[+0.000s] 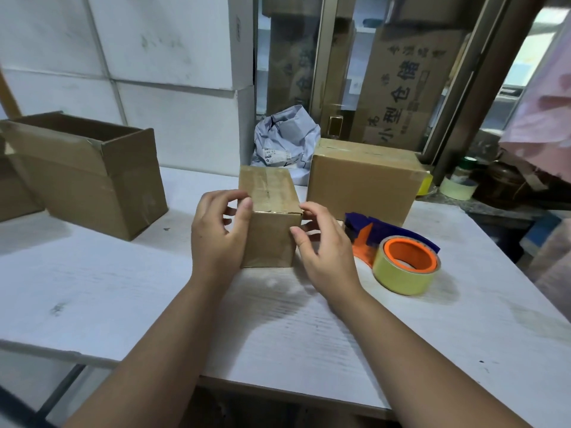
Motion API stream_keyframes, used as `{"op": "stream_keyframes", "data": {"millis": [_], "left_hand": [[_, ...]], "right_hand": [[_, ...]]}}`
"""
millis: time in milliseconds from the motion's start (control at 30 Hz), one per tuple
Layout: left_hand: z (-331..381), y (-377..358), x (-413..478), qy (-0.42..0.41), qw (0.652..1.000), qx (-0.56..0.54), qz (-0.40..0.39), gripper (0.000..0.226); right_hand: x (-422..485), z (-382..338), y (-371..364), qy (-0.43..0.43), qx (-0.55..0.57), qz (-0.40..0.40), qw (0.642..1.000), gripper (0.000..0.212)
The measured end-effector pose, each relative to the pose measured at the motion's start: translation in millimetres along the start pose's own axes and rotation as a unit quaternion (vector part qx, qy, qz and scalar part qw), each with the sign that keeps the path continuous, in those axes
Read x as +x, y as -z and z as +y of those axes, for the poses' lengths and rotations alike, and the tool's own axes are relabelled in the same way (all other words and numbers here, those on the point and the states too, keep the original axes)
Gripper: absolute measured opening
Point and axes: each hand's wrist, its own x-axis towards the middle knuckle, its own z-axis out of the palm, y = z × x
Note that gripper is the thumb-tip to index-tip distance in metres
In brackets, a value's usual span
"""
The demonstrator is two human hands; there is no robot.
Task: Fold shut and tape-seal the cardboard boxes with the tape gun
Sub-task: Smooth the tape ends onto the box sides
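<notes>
A small cardboard box stands upright in the middle of the white table, its top flaps closed with clear tape along the seam. My left hand cups its left side, thumb on the near top corner. My right hand is against its right side, thumb on the front face and fingers curled round the right edge. The tape gun, blue and orange with a yellowish roll, lies on the table just right of my right hand, untouched.
A larger closed box sits behind the tape gun. An open empty box stands at the left. A crumpled grey mailer bag lies at the back, with white foam blocks behind. A spare tape roll rests far right.
</notes>
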Motion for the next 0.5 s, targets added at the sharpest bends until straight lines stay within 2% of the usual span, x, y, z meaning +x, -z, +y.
{"op": "stream_keyframes", "data": {"millis": [100, 267, 333, 400, 500], "left_hand": [[-1, -3, -2, -0.006, 0.999, 0.023, -0.03, 0.02], [-5, -4, -3, -0.093, 0.992, 0.08, 0.0, 0.022], [-7, -3, -3, -0.119, 0.988, 0.099, -0.002, 0.023], [-5, -4, -3, -0.127, 0.986, 0.109, -0.01, 0.025], [-4, -5, -4, -0.127, 0.985, 0.109, -0.034, 0.024]], "right_hand": [[3, 0, 0, -0.004, 0.005, 0.019, 1.0, 0.031], [15, -2, 15, -0.006, 0.006, 0.05, 0.999, 0.025], [27, -3, 32, -0.041, -0.036, 0.055, 0.997, 0.026], [41, 1, 55, -0.115, -0.138, -0.003, 0.984, 0.042], [57, 7, 91, -0.196, -0.3, -0.151, 0.921, 0.063]]}}
